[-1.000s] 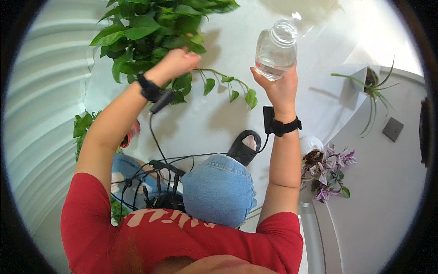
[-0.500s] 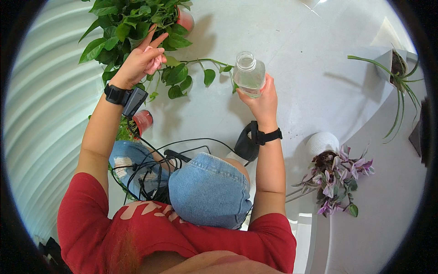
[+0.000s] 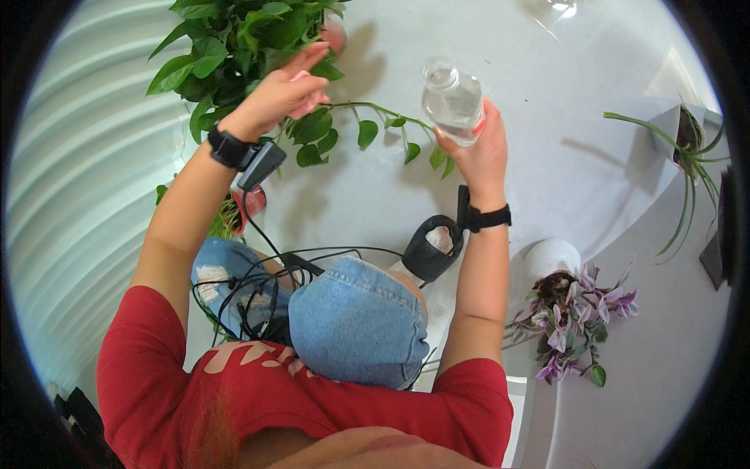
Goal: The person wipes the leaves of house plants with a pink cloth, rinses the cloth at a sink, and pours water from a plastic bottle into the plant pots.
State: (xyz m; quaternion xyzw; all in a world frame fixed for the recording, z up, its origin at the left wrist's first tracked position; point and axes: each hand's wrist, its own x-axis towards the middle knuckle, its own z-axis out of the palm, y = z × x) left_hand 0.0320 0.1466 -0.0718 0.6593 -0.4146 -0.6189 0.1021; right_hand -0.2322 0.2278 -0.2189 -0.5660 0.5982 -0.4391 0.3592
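Note:
My right hand (image 3: 482,148) is wrapped round the lower part of a clear, square-sided bottle (image 3: 453,100). The bottle tilts slightly, its uncapped mouth pointing away from me, and clear liquid seems to be inside. In my left hand (image 3: 283,95) a crumpled pink cloth (image 3: 306,100) is tucked under the curled fingers, mostly hidden by them. Two fingers of that hand stretch out toward a bushy green trailing plant (image 3: 226,59) in a reddish pot (image 3: 334,35). One long vine (image 3: 367,133) from the plant runs across to just beside the bottle.
A white ribbed pot (image 3: 552,260) lies on its side at right, with a purple-leaved plant (image 3: 566,324) spilling out. Beyond it is a spider plant (image 3: 689,148) in a white pot. Black cables (image 3: 258,289) tangle over my legs. A smaller red pot (image 3: 250,205) stands by my left forearm.
My right hand has carried the bottle to the right. My left hand, with the pink cloth, has shifted right, off the leaves. The vine's tip now reaches farther right.

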